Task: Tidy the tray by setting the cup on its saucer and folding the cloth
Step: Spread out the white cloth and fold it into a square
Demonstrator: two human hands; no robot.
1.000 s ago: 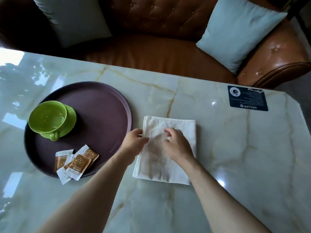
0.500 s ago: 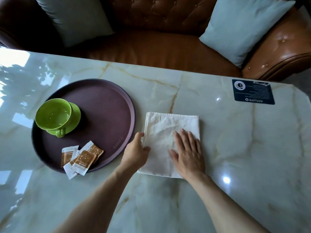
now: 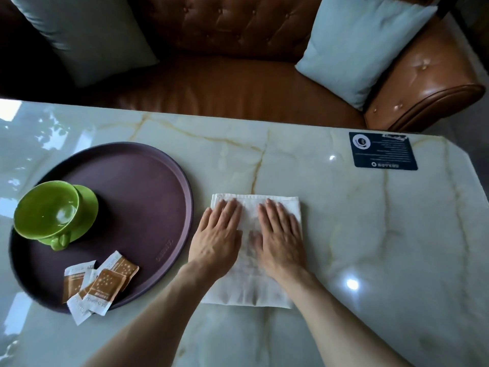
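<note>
under both flat hands' fingers [image 3: 275, 207], apparently folded cloth [image 3: 248, 287]

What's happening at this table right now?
A person is tidying up. Both hands, the left hand and the right hand, lie flat, side by side, on a folded white cloth that sits on the marble table, just right of a round brown tray. On the tray, a green cup already sits on its green saucer, with a few sugar packets near the tray's front edge.
</note>
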